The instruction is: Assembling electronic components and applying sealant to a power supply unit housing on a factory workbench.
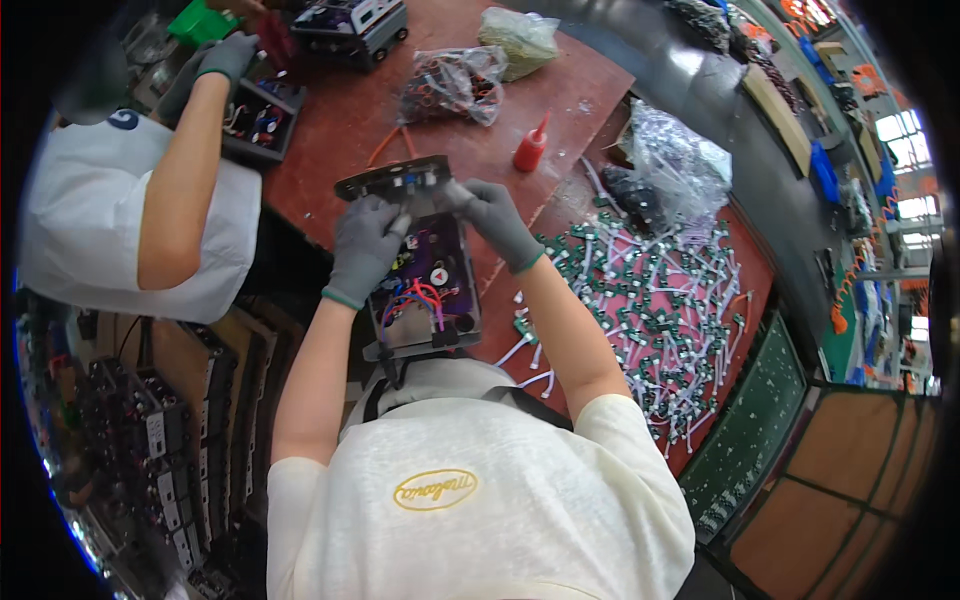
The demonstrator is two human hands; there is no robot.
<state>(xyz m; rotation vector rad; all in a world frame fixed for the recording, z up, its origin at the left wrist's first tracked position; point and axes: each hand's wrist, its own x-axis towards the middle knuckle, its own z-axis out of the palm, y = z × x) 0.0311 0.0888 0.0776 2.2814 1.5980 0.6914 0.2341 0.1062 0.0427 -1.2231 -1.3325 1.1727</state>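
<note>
A dark toy-car chassis [425,290] with a purple circuit board and red, blue and purple wires lies in front of me on the brown table [340,130]. My left hand [365,245], in a grey glove, grips its upper left side. My right hand [492,215], also gloved, pinches the grey top panel [390,180] of the chassis near its small connectors. Both hands hold the same piece.
A large heap of small green boards with white wires [650,300] lies to my right. A red glue bottle [531,147] and clear bags of parts [455,82] stand beyond. A co-worker in white sits at my left, with a gloved hand [222,58] at a parts tray [262,118].
</note>
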